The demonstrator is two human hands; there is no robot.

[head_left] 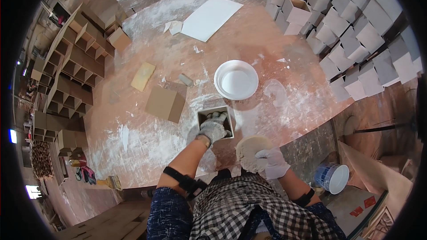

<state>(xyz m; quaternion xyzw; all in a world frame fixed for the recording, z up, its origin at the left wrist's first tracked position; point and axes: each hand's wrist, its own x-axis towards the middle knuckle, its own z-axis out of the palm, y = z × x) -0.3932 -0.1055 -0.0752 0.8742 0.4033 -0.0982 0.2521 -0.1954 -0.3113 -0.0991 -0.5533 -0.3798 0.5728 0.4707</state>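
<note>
My left hand (213,128), in a grey knit glove, reaches into a small open box (231,122) with pale rims and grips it from inside. Its fingers lie along the far inner wall, the thumb near the right side; the fingertips are partly hidden. In my right hand (272,162), white-gloved, is a round beige pad (250,151) with a rough, powdery face, held by its right edge over the table's near edge. Beyond the box stands a white round basin (235,80) with white contents. To its left sits a closed-looking brown box (164,104).
On the powder-smeared table (293,120) lie a yellow sponge (143,76), a small grey block (185,79) and a white sheet (212,18). Stacked grey-white boxes (347,31) crowd the right; brown open boxes (73,58) line the left. A bucket (332,178) stands at lower right.
</note>
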